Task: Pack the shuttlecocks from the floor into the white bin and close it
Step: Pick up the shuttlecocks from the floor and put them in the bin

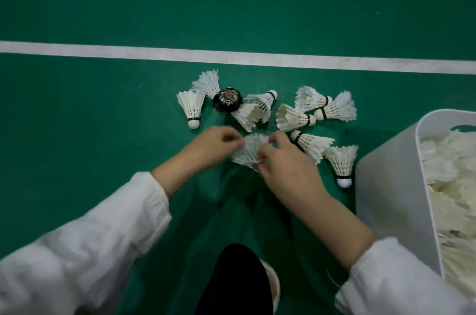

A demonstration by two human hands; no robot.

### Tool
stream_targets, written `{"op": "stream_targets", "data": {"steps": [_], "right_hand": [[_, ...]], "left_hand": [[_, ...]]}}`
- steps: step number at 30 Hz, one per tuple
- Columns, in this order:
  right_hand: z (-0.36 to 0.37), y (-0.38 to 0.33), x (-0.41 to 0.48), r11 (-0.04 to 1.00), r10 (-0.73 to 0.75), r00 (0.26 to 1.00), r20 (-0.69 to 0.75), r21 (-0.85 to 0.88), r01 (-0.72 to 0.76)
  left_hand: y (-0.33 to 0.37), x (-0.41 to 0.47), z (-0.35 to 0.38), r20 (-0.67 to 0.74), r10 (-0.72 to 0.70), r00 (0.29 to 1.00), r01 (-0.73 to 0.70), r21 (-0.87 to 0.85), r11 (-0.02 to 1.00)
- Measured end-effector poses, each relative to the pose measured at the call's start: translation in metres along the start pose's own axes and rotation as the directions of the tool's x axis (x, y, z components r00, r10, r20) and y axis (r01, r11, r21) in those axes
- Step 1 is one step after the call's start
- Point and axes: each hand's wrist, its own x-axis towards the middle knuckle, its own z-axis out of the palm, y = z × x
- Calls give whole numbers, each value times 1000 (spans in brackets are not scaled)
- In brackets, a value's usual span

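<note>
Both hands on one shuttlecock (249, 151), low over the green floor (103, 113) just this side of the loose shuttlecocks (296, 117). The left hand (213, 144) pinches the skirt's edge and the right hand (289, 169) curls round the narrow end. Squeeze too hard and those fingers (273, 139) could crush feathers; pinch too lightly and it drops among the rest. Long axis runs roughly away from the person, skirt fanning toward the white line (231, 56), cork end nearer, hidden. The white bin (386, 186) waits at right, already holding plenty.
</note>
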Motion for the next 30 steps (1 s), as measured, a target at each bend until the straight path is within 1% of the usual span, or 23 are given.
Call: {"op": "stream_targets", "data": {"steps": [1,2,3,4,5,7,9,10,14,16,19,21,22,23,25,27,30], "right_hand": [[1,6,1,999,39,999,-2,5,-39],[2,13,2,997,74,997,-8,17,-74],[4,19,2,994,102,995,-7,27,-102],[6,24,1,992,123,992,6,30,-123],[8,29,0,990,138,990,33,28,-139],[12,34,-1,985,168,982,86,29,-171],[13,36,0,980,192,977,91,36,-196],[12,36,1,978,202,976,82,32,-205],[10,37,4,979,205,977,50,-28,-204],[11,38,6,981,190,980,63,-40,-188],[13,39,7,984,172,981,86,-65,-167],[12,37,6,984,166,983,77,-77,-160],[12,37,5,984,164,984,71,-79,-159],[12,36,5,984,164,984,66,-85,-158],[11,37,2,983,161,985,61,-100,-154],[9,38,-1,982,158,985,69,-113,-149],[5,39,-5,984,144,987,69,-112,-136]], "left_hand": [[-3,8,-9,-167,8,986,-10,-7,1000],[-7,16,-21,-363,-6,932,-6,-32,999],[-14,25,-34,-525,-23,851,3,-39,999],[-24,32,-45,-606,-35,794,40,-6,999],[-37,39,-54,-617,-51,785,97,42,994],[-59,47,-60,-536,-79,841,175,132,976],[-74,48,-56,-464,-71,883,182,200,963],[-76,47,-53,-462,-53,886,171,218,961],[-69,29,-41,-517,-16,856,109,150,983],[-61,15,-33,-516,-12,856,76,103,992],[-46,-6,-17,-458,-6,889,20,25,999],[-33,-12,-4,-396,3,918,4,15,1000],[-27,-10,2,-373,4,928,23,66,998],[-21,-5,7,-353,5,936,53,152,987],[-10,11,17,-309,-9,951,109,309,945],[-4,30,26,-289,-50,956,156,356,921],[1,48,33,-328,-109,938,229,354,907]]}}
